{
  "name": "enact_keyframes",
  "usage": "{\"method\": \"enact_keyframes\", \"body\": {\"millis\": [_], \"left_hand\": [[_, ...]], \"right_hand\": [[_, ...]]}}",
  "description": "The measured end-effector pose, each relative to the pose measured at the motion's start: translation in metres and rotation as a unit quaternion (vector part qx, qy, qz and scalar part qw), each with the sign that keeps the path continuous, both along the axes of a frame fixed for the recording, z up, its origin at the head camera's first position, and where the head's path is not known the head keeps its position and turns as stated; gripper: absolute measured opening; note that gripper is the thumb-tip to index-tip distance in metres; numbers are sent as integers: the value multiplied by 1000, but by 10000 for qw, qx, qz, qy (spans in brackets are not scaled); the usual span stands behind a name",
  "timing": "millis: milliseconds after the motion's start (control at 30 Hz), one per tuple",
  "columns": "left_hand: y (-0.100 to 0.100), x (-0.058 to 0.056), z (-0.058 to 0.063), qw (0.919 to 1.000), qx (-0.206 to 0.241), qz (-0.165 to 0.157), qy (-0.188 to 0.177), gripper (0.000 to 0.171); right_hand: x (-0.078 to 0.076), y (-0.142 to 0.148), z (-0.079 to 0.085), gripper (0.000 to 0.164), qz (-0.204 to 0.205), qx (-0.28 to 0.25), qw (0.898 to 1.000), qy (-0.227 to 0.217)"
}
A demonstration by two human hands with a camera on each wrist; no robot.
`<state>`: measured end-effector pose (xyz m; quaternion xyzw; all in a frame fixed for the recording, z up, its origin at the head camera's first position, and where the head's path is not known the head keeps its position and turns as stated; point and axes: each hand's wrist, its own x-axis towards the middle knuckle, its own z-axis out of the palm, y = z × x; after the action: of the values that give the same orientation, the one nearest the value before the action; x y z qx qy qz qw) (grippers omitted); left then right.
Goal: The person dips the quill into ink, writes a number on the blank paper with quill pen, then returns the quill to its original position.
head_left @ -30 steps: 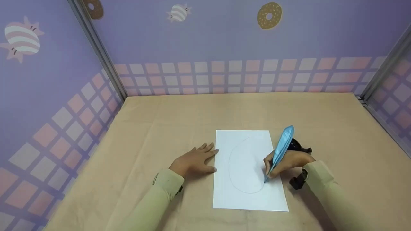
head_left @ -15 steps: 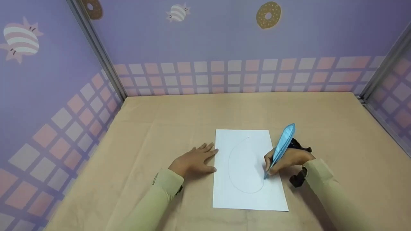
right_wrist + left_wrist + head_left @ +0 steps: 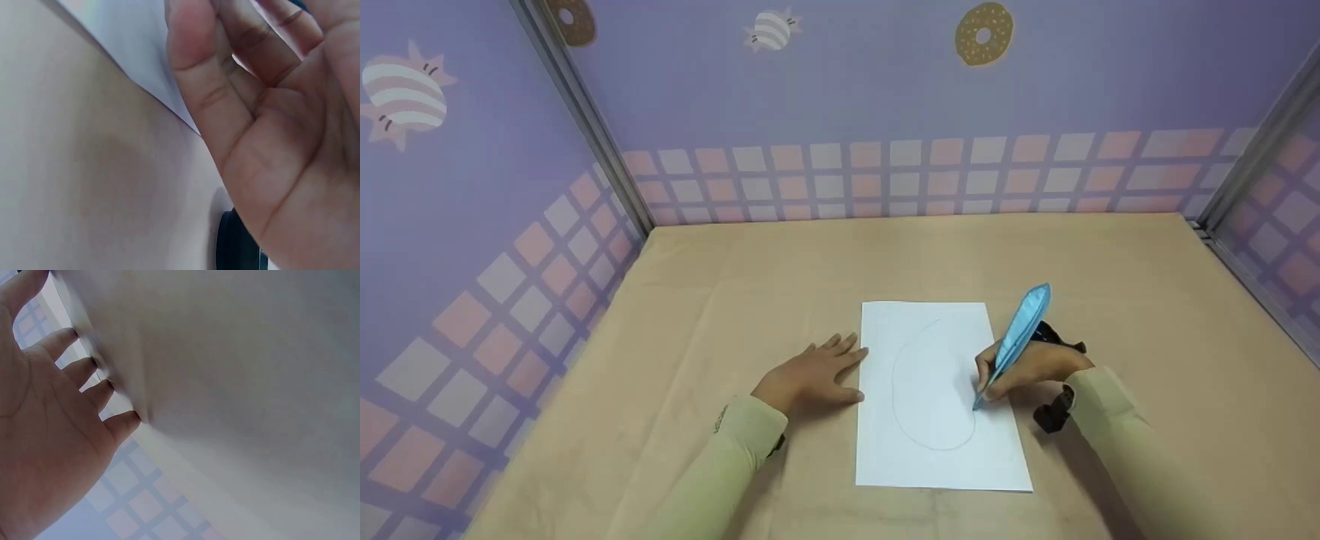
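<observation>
A white sheet of paper [image 3: 934, 375] lies on the tan cloth. A thin curved line runs over it, down its left part, round the bottom and up the right. My right hand [image 3: 1035, 367] pinches a blue feather-shaped pen [image 3: 1023, 322], its tip on the paper at the line's right end. In the right wrist view, the curled fingers of the right hand [image 3: 264, 129] lie over the paper's edge and the tip is hidden. My left hand [image 3: 810, 379] rests palm down with spread fingers, fingertips at the paper's left edge; the left wrist view shows its palm [image 3: 50, 422].
Behind the right hand a black object [image 3: 1057, 336] shows, and a black device [image 3: 1054, 411] sits at the right wrist. Tan cloth [image 3: 780, 277] covers the table. Purple patterned walls [image 3: 840, 90] with metal posts [image 3: 592, 127] stand behind and at the sides.
The right hand has moved the pen tip a little up the paper, and the line's right side now reaches higher. The left hand has stayed in place.
</observation>
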<state>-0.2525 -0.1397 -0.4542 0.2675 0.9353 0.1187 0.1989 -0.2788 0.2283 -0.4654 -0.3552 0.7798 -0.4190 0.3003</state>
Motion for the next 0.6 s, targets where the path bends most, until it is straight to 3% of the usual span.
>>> {"method": "enact_keyframes", "body": {"millis": [600], "left_hand": [[0,-1,-2,10000,11,-11,53,76]], "right_hand": [[-4,-1,1,9,-83,-238,9997,-68]]}}
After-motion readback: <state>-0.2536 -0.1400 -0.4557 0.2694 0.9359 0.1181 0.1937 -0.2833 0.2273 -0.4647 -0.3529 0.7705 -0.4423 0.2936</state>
